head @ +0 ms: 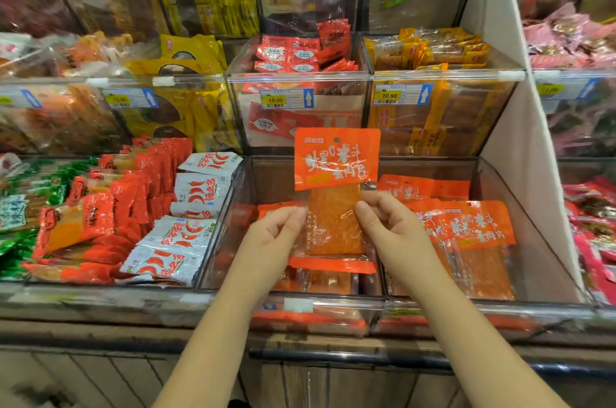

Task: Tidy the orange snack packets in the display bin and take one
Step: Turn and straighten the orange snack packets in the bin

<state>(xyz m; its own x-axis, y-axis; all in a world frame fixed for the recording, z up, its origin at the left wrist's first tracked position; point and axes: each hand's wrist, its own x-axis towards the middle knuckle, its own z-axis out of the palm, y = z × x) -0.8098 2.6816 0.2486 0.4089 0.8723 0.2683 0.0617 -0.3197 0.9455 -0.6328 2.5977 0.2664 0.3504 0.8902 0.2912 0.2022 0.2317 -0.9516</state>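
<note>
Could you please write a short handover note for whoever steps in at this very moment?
Left hand: pinches the left edge of the orange packet.
Right hand: pinches its right edge.
Where: the packet is held upright above the display bin. The other orange packets lie in the bin, overlapping, mostly toward the right.
Done: one packet is lifted out.
Left: the pile still looks uneven, so probably straighten it and then keep the held packet.
</note>
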